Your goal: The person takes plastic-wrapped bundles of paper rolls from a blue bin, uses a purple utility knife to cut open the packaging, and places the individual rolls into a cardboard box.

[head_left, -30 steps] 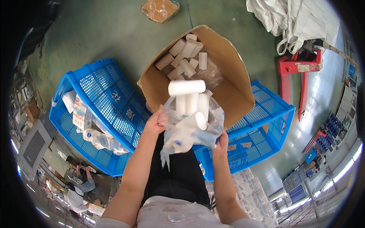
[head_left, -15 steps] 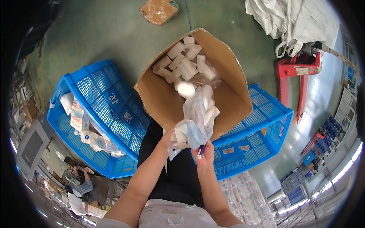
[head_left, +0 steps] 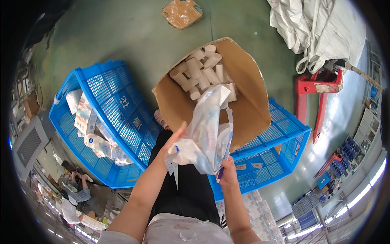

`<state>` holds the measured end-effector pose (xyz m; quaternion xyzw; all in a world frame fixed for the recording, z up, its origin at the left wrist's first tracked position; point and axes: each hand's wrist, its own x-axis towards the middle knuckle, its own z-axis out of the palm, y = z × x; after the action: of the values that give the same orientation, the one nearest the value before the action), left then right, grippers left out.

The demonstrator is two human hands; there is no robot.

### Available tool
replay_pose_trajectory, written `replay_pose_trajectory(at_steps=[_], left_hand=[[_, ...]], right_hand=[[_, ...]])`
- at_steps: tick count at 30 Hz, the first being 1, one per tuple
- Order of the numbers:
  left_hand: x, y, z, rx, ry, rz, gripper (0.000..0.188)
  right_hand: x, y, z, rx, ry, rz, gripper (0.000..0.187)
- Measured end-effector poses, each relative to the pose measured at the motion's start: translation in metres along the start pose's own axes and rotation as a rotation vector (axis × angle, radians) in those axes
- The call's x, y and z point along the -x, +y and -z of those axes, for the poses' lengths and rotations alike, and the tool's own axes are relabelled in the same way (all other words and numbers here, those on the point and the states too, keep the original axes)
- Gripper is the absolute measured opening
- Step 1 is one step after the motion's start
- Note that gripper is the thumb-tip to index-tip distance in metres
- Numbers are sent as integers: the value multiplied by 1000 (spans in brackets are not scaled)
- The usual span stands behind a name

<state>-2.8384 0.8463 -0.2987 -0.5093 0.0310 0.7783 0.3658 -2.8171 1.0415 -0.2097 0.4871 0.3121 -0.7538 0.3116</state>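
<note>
A crumpled, see-through plastic bag (head_left: 207, 132) with white and blue printing hangs over the near side of a large open carton (head_left: 243, 122). My right hand (head_left: 229, 171) is closed on the bag's lower right edge, with a slim purple pen-like tool (head_left: 219, 175) also in its grip. At the bag's left side is my left hand (head_left: 175, 137), fingers stretched out against the plastic; its thumb is partly hidden. Loose white rolls (head_left: 195, 69) lie piled in the carton's far left part. Part of the pile is hidden behind the bag.
A blue crate (head_left: 115, 99) with packaged rolls (head_left: 99, 144) stands left, another blue crate (head_left: 284, 156) right. Beyond are a taped brown package (head_left: 182, 14), a red pallet jack (head_left: 317, 86) and white sacks (head_left: 321, 32). Wrapped packs (head_left: 258, 215) stand near right; a person (head_left: 77, 199) is far left.
The rolls that were in the bag and tumbling from its mouth are now out, and the bag looks limp. My left hand has come from behind the bag to its left side.
</note>
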Motion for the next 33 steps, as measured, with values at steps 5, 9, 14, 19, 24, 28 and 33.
replay_pose_trajectory(at_steps=[5, 9, 14, 19, 24, 28, 33], left_hand=[[7, 8, 1, -629, -11, -81, 39], [32, -30, -7, -1014, -330, -353, 20], [48, -25, 13, -862, -28, -198, 19], [97, -20, 82, -670, 0, -632, 21], [175, 25, 196, -258, 389, -907, 18], [200, 73, 340, -428, 1298, -979, 33], [197, 145, 392, -863, 1964, -984, 80]], right_hand=[[9, -13, 18, 411, 238, 60, 38], [-31, -24, 59, 187, 542, 277, 28], [-30, -13, 82, 381, 594, 273, 24], [33, -25, 102, 607, 676, 172, 21], [69, -27, 104, 866, 766, 86, 18], [83, -30, 97, 1057, 800, 9, 16], [99, -35, 85, 1264, 861, -83, 15]])
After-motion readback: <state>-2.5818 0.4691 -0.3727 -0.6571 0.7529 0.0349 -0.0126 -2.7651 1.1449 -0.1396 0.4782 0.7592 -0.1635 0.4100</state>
